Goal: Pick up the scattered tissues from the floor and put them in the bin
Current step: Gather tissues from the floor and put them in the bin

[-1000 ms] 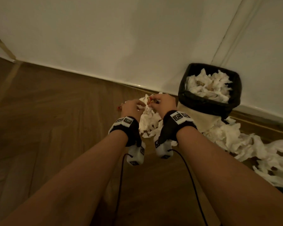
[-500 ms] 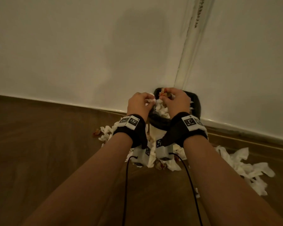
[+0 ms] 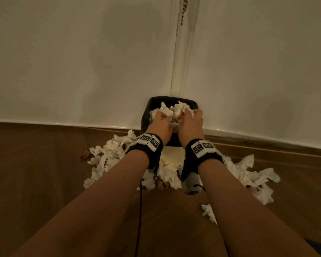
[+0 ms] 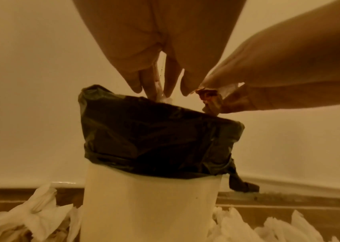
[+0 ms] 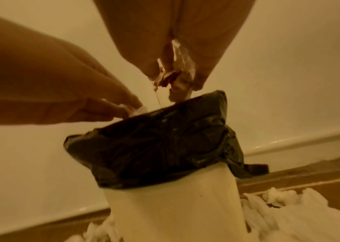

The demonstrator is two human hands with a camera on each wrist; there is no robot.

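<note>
A white bin with a black liner stands against the wall, heaped with white tissues. Both hands are down on that heap. My left hand pinches a bit of white tissue just over the liner's rim. My right hand pinches a crumpled reddish-brown stained scrap above the liner. Several more tissues lie on the floor left of the bin and to its right.
The bin sits at the white wall and skirting board, on a wood floor. A small tissue piece lies near my right forearm. A chain hangs down the wall above. Cables run from the wrist cameras.
Both hands lifted a wad of tissues from the floor left of the bin, carried it over the bin and lowered it onto the heap inside.
</note>
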